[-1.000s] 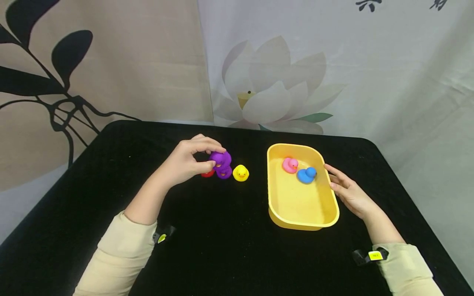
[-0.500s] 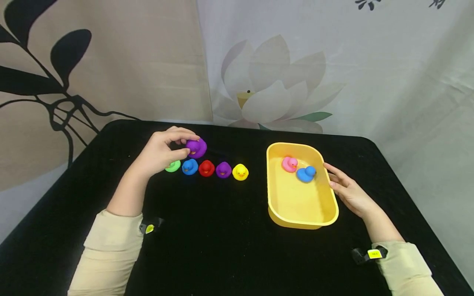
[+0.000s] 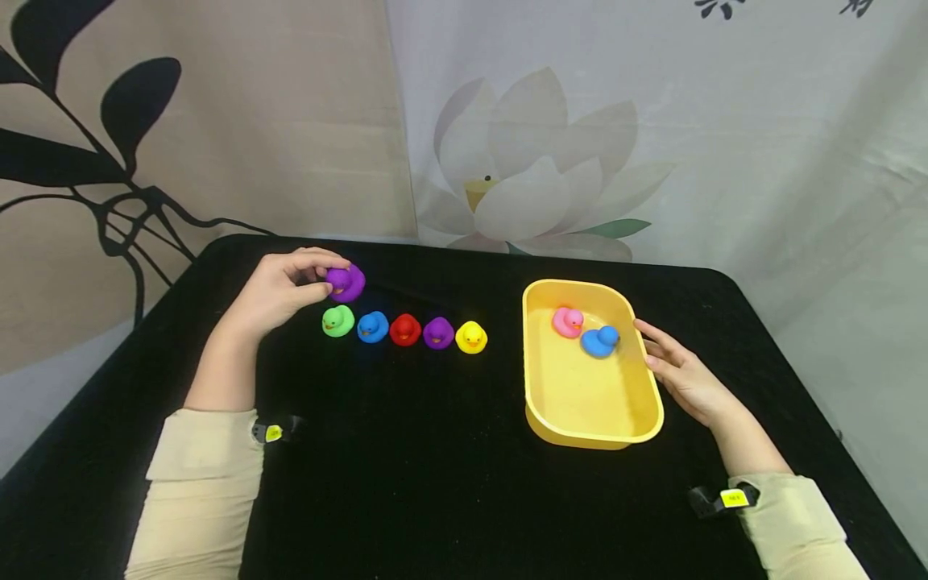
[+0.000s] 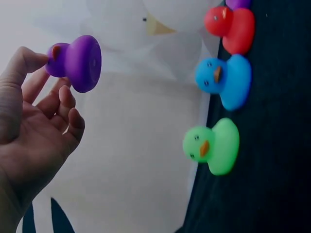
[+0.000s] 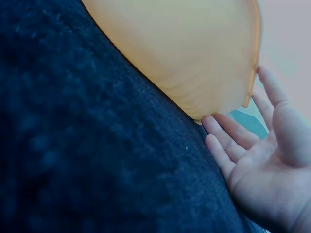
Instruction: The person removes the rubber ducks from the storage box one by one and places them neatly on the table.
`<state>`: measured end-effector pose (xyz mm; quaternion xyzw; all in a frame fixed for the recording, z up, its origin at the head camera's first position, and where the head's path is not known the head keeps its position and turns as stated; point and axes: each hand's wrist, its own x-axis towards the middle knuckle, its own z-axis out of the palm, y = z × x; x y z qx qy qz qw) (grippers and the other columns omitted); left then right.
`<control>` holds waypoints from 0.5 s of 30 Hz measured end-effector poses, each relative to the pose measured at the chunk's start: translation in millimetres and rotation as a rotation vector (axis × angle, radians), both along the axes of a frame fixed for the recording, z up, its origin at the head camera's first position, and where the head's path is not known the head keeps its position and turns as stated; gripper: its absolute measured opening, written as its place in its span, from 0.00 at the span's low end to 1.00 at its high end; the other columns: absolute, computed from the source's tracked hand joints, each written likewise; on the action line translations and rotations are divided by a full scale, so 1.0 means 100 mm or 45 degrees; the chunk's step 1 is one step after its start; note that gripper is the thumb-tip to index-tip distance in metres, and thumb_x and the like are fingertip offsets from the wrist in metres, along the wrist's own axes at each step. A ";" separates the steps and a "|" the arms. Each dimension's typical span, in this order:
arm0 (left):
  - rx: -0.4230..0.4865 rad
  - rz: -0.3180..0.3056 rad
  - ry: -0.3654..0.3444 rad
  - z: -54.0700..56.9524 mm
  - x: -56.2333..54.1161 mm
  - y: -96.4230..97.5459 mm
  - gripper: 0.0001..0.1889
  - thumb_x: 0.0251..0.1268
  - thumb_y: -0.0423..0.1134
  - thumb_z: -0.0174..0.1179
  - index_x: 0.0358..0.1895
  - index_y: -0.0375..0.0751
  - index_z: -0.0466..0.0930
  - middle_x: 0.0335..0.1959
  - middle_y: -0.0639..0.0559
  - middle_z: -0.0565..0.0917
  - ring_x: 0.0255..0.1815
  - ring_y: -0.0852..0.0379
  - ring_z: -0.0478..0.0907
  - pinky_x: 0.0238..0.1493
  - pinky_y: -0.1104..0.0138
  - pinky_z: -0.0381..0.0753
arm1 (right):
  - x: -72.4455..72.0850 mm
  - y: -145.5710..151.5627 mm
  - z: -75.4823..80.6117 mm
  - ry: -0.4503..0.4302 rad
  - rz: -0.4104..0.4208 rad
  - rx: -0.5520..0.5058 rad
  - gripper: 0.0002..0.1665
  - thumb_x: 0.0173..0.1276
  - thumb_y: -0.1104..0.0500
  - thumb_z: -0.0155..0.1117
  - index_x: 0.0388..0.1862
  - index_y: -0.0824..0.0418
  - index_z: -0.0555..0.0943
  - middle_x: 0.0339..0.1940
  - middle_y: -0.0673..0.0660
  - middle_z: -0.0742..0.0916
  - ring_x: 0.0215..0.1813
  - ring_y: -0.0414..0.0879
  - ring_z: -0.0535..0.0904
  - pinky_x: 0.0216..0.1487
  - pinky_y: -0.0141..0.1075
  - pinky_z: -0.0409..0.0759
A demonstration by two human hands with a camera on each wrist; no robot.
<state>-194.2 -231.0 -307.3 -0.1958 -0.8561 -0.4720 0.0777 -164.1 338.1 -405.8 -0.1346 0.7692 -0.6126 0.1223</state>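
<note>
My left hand [image 3: 271, 290] pinches a purple rubber duck [image 3: 350, 283] by its head, between thumb and fingers. In the left wrist view that duck [image 4: 86, 63] hangs in the air, its flat base toward the right. Just in front of it on the black cloth stands a row: a green duck [image 3: 337, 321], a blue duck [image 3: 373, 327], a red duck [image 3: 404, 330], another purple duck [image 3: 438, 333] and a yellow duck [image 3: 471, 337]. My right hand [image 3: 692, 383], fingers extended, touches the right side of a yellow plastic bin [image 3: 587, 407].
Inside the bin lie a pink duck [image 3: 568, 322] and a second blue duck [image 3: 600, 342]. A black cloth [image 3: 435, 491] covers the table. Behind its far edge hangs a pale curtain [image 3: 304, 121] printed with a lotus and dark leaves.
My left hand has carried the purple duck leftward, from above the row's red and purple ducks to behind the green one, uncovering the row. The right hand and bin look unmoved.
</note>
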 end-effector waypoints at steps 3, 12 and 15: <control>-0.003 0.050 -0.040 -0.05 -0.04 -0.07 0.15 0.65 0.29 0.58 0.54 0.38 0.81 0.49 0.48 0.77 0.42 0.51 0.67 0.39 0.63 0.68 | 0.01 0.00 0.00 0.004 -0.003 0.003 0.35 0.78 0.58 0.47 0.78 0.57 0.48 0.70 0.69 0.64 0.58 0.38 0.74 0.55 0.27 0.71; 0.060 0.088 -0.095 -0.22 -0.11 -0.25 0.14 0.67 0.31 0.58 0.55 0.36 0.80 0.48 0.49 0.78 0.44 0.51 0.69 0.41 0.66 0.70 | 0.01 0.01 -0.01 0.028 0.011 -0.011 0.34 0.78 0.59 0.47 0.78 0.57 0.49 0.67 0.59 0.69 0.58 0.39 0.75 0.55 0.28 0.71; 0.045 0.118 -0.126 -0.27 -0.11 -0.32 0.15 0.67 0.33 0.58 0.56 0.37 0.79 0.49 0.49 0.78 0.45 0.51 0.69 0.42 0.65 0.70 | 0.01 0.01 -0.01 0.029 0.009 -0.008 0.34 0.78 0.59 0.47 0.78 0.56 0.49 0.66 0.58 0.69 0.58 0.38 0.75 0.55 0.27 0.71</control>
